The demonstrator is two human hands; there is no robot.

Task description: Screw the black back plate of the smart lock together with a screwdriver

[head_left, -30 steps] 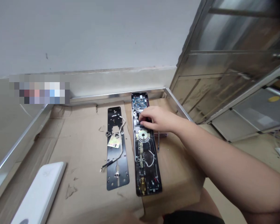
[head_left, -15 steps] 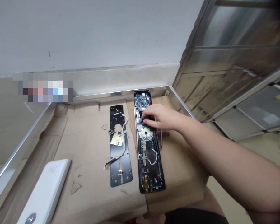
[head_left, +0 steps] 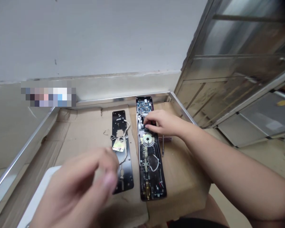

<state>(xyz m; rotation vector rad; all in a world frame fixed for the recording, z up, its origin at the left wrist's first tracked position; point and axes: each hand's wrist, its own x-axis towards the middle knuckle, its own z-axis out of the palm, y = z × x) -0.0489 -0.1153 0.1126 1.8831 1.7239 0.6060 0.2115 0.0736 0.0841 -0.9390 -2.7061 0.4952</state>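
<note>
The long black electronic door lock housing [head_left: 154, 186] lies opened up, with a circuit board at its far end and a round metal piece near its middle. My right hand [head_left: 160, 122] reaches into its upper half, thumb and fingertips closed together against small parts there; what they pinch is hidden. Left of the housing lies a flat black mounting plate [head_left: 127, 182] with a cable and a small label piece on it. My left hand [head_left: 83, 186] hovers in the foreground, blurred, fingers curled, covering the plate's lower left edge.
Cardboard [head_left: 180, 177] covers the table, which has a raised metal rim [head_left: 182, 107]. A screwdriver-like thin tool [head_left: 163, 146] lies right of the housing. Partly behind my left hand is a white slab-shaped object [head_left: 41, 186]. A wall stands at the back, and a metal-framed door at right.
My left hand has come into view from below, in front of the white object and the plate. My right hand stays at the same spot in the housing. The view has tilted slightly.
</note>
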